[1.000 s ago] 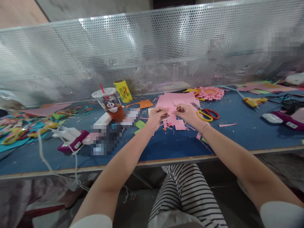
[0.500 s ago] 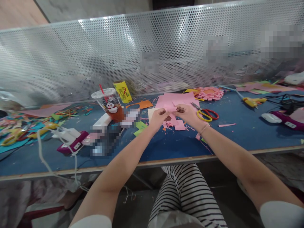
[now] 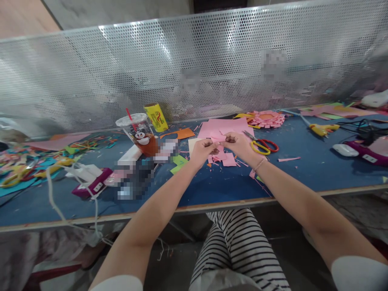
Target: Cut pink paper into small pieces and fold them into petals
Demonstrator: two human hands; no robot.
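Note:
My left hand [image 3: 203,151] and my right hand [image 3: 238,144] meet fingertip to fingertip above the table, thumbs and fingers pinched. A small piece of pink paper [image 3: 217,137] shows between them, partly hidden by the fingers. Behind it lies a larger pink sheet [image 3: 236,125]. Pink paper scraps [image 3: 229,160] and thin offcuts lie scattered just below my hands. To the right of my right hand rest scissors [image 3: 264,146] with one yellow and one red handle loop, blades pointing up and left. A cream sheet [image 3: 193,144] is partly under my left hand.
A clear cup of brown drink [image 3: 142,137] stands left, near a yellow box [image 3: 157,117]. Behind sits a fringed pink paper ring [image 3: 268,119]. A yellow glue gun [image 3: 324,129] lies right. Purple power strips [image 3: 93,184] with white cables sit left and right. A perforated metal screen [image 3: 212,72] closes the back.
My fingertips have come together over the pink paper, where a small gap showed between them before. The objects on the table have stayed in place.

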